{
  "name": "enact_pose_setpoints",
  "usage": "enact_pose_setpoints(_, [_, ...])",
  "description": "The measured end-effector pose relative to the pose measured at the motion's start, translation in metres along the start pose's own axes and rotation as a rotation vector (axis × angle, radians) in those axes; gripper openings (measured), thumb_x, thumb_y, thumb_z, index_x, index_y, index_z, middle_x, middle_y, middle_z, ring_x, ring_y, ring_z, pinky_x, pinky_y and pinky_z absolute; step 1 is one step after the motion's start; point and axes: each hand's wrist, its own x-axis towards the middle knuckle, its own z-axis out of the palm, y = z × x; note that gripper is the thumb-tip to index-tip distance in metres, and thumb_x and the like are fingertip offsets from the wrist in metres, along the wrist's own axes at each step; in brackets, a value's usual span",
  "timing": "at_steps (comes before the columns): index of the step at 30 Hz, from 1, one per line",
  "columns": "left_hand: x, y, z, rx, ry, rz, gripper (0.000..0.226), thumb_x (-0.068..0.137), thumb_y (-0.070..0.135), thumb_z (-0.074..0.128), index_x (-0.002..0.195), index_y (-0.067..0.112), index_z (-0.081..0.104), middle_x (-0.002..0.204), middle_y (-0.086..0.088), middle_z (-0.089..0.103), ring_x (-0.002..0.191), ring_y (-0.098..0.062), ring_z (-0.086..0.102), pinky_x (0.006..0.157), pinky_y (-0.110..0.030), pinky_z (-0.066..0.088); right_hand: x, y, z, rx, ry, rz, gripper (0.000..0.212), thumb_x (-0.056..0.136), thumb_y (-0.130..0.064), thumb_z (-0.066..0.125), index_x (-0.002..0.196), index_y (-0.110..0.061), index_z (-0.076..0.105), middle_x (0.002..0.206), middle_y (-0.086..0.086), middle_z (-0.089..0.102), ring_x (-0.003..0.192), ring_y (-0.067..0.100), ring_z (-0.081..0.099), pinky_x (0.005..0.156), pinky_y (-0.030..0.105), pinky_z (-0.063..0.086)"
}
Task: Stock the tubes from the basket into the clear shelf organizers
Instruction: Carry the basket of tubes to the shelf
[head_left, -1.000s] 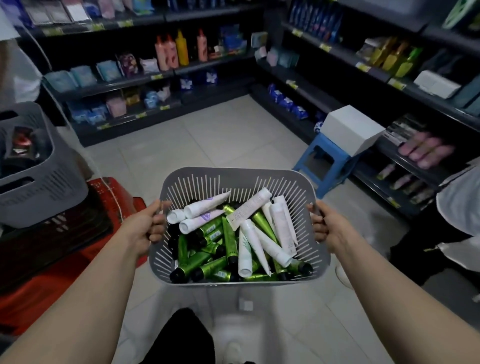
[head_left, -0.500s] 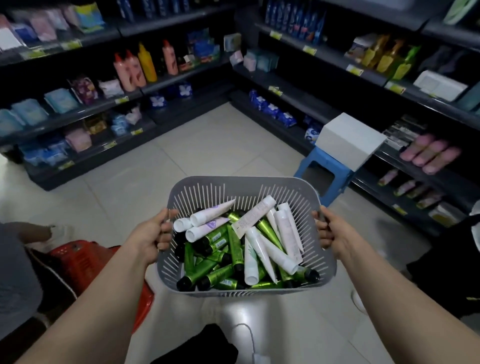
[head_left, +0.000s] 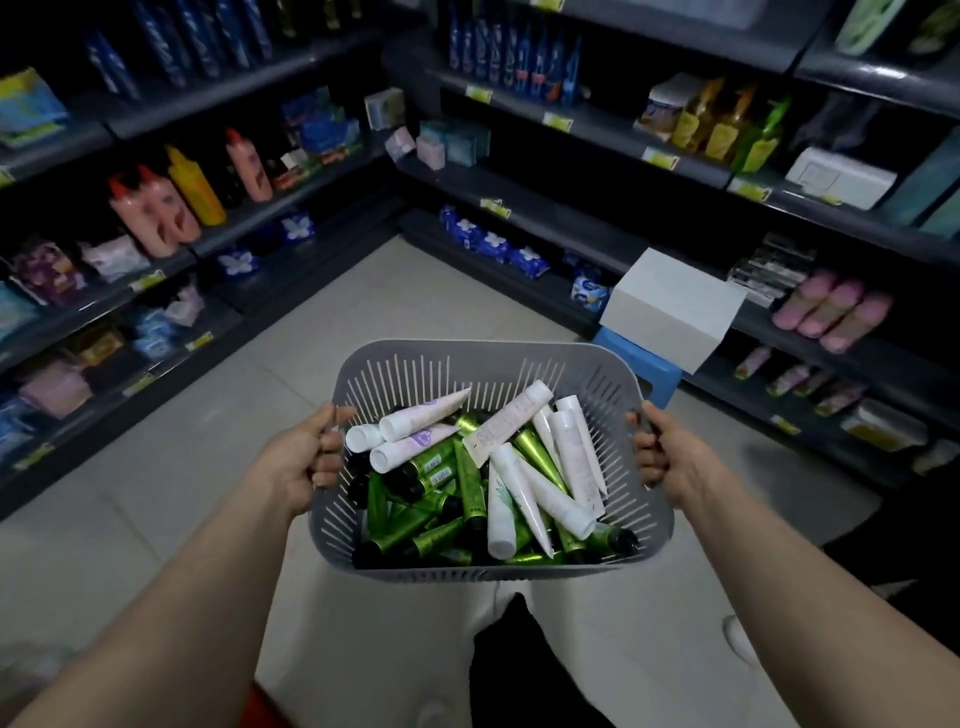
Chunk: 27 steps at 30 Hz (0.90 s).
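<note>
I see both hands clamped on the grey basket (head_left: 488, 364): left hand (head_left: 304, 457) on its left rim, right hand (head_left: 667, 457) on the right; green and white tubes (head_left: 498, 478) piled inside, above tiled floor (head_left: 208, 467)

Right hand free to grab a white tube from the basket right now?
Probably not as things stand: the right hand grips the basket rim, as does the left hand. The white tubes lie uncovered on top, so letting go would free the way.
</note>
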Motion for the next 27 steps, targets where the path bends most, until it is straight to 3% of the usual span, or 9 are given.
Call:
enact_pose_setpoints(14, [0.168, 0.134, 0.145, 0.043, -0.06, -0.016, 0.03, 0.102, 0.039, 0.034, 0.096, 0.02, 0.056, 0.041, 0.01, 0.031, 0.027, -0.003, 0.019, 0.03, -0.009, 0.014, 0.148, -0.174, 0.01, 0.042, 0.008, -0.037, 0.037, 0.1, -0.043, 0.037, 0.072, -0.023, 0.05, 0.037, -0.008, 0.032, 0.027, 0.003, 0.016, 0.031, 0.009, 0.011])
enact_pose_setpoints(27, [0.335, 0.264, 0.266, 0.288, -0.252, -0.013, 0.032, 0.101, 0.043, 0.035, 0.096, 0.02, 0.055, 0.047, 0.008, 0.025, 0.029, -0.003, 0.017, 0.032, -0.01, 0.013, 0.254, -0.274, 0.021, 0.278, 0.206, -0.051, 0.034, 0.097, -0.044, 0.044, 0.075, -0.022, 0.055, 0.041, -0.01, 0.031, 0.028, 0.004, 0.016, 0.031, 0.009, 0.014])
